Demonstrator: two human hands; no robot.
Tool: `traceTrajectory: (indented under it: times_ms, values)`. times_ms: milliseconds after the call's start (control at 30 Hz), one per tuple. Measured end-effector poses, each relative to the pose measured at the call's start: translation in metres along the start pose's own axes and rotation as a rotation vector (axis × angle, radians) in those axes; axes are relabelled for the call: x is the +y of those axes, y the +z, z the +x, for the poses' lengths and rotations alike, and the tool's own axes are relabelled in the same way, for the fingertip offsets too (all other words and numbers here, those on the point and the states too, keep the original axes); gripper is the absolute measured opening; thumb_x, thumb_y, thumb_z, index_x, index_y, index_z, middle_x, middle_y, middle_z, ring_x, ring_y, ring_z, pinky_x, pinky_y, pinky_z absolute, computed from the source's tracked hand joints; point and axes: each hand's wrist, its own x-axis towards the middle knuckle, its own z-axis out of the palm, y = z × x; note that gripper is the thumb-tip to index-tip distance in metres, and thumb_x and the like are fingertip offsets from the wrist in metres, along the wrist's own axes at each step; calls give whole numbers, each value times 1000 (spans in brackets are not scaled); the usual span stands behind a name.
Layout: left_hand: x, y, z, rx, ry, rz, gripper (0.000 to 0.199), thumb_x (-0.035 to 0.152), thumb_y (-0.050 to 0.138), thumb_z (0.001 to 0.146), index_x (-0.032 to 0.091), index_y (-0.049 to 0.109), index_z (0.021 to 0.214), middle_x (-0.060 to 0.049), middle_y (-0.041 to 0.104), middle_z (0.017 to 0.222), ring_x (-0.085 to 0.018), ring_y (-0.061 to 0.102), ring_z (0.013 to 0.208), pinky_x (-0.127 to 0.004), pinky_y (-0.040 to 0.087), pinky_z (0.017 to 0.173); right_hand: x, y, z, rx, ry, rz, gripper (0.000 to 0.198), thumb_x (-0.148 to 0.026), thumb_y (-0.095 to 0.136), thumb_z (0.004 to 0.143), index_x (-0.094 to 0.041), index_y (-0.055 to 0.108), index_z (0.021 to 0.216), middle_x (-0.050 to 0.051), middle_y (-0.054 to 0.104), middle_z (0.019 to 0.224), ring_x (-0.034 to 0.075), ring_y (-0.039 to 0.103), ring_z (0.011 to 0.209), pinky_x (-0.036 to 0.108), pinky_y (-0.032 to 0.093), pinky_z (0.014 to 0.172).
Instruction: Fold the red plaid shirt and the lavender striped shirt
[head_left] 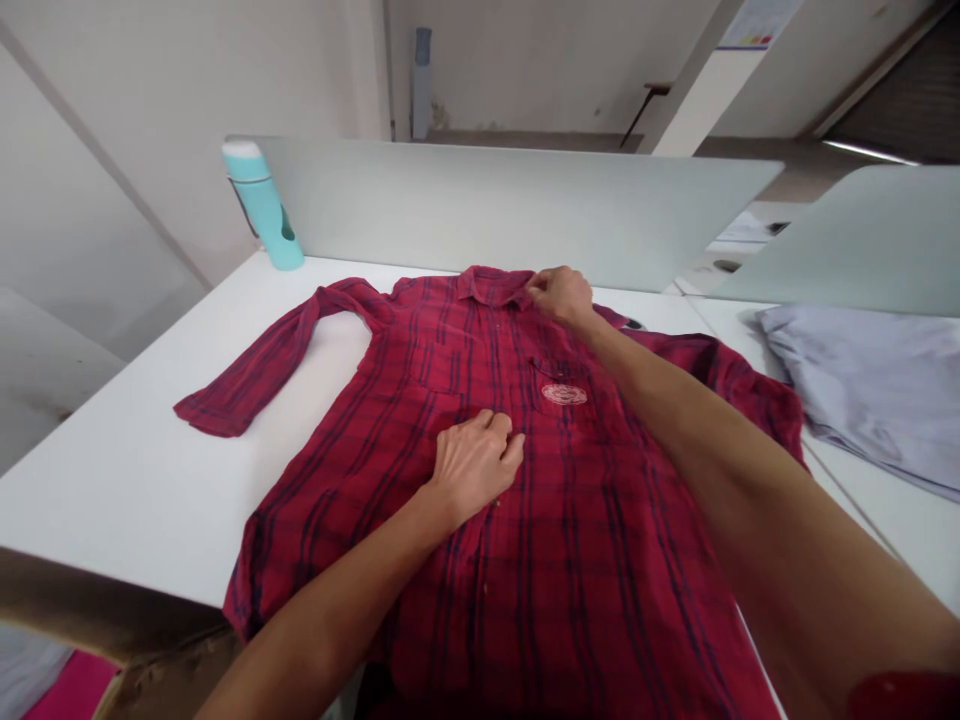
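A red and navy plaid shirt (555,520) lies front up on the white table, its collar at the far side and its lower part hanging over the near edge. At the collar's right point, my right hand (562,292) pinches the cloth between thumb and fingers. My left hand (476,460) rests on the button front at mid-chest, fingers curled against the fabric. A chest pocket with a pale round print (564,394) shows between my hands and to the right. The left-side sleeve (262,370) is spread outward; my right forearm partly covers the other sleeve (720,375).
A turquoise bottle (262,205) with a white lid stands at the back left corner of the white table (120,470). Frosted partitions (487,205) rise along the back edge. Folded grey cloth (870,385) lies at the right. Pink cloth (71,685) shows below the table at lower left.
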Motion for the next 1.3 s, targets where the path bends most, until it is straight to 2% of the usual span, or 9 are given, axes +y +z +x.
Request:
traceTrajectory:
  times_ms: [233, 467, 633, 733, 867, 967, 1100, 1300]
  values:
    - [-1, 2, 1, -16, -8, 6, 30, 41, 49, 108, 20, 70, 113, -6, 75, 114, -25, 75, 100, -35, 57, 82, -9, 22, -8, -116, -151, -43, 35, -24, 57, 94, -23, 82, 118, 11, 77, 117, 33, 69, 113, 42, 54, 98]
    - [1, 1, -1, -18, -4, 15, 28, 41, 54, 104, 19, 66, 116, -8, 74, 115, -28, 74, 104, -38, 58, 83, -21, 16, -6, 7, -125, -39, 37, -25, 53, 95, -19, 81, 118, 13, 77, 115, 33, 70, 108, 42, 54, 94]
    - [5, 1, -4, 11, 7, 47, 27, 40, 58, 101, 18, 64, 117, -10, 72, 115, -28, 74, 105, -38, 58, 83, -38, 21, -7, -50, -205, -42, 32, -33, 58, 97, -21, 81, 116, 10, 78, 115, 30, 70, 108, 40, 55, 92]
    - [4, 2, -5, 18, 23, 68, 25, 38, 59, 101, 18, 62, 115, -11, 71, 114, -28, 73, 105, -37, 58, 85, -47, 28, -7, -69, -247, -85, 34, -41, 64, 96, -20, 80, 116, 11, 77, 119, 31, 70, 110, 41, 55, 92]
    - [0, 3, -4, 4, 19, 68, 17, 27, 52, 101, 18, 61, 112, -10, 70, 113, -26, 73, 101, -34, 56, 79, -52, 36, -5, -79, -231, -144, 32, -34, 60, 96, -20, 79, 117, 13, 76, 123, 33, 69, 114, 44, 55, 95]
    - [-2, 3, -3, -3, 29, 61, 20, 18, 44, 100, 18, 62, 111, -10, 70, 111, -25, 73, 98, -32, 55, 73, -50, 36, -2, -73, -211, -132, 34, -29, 55, 97, -21, 80, 119, 12, 76, 122, 33, 69, 115, 45, 55, 98]
    - [0, 2, -4, 42, 40, 40, 22, 18, 44, 99, 19, 63, 110, -9, 71, 108, -25, 73, 95, -32, 54, 70, -46, 31, 2, -44, -172, -68, 36, -27, 57, 95, -20, 81, 121, 13, 77, 120, 34, 69, 114, 44, 55, 98]
    - [3, -2, -6, 80, 57, 45, 23, 18, 45, 97, 19, 65, 109, -9, 72, 106, -24, 72, 94, -32, 55, 76, -45, 22, -1, 33, -178, -20, 36, -28, 56, 96, -20, 80, 121, 12, 77, 119, 33, 68, 113, 44, 53, 99]
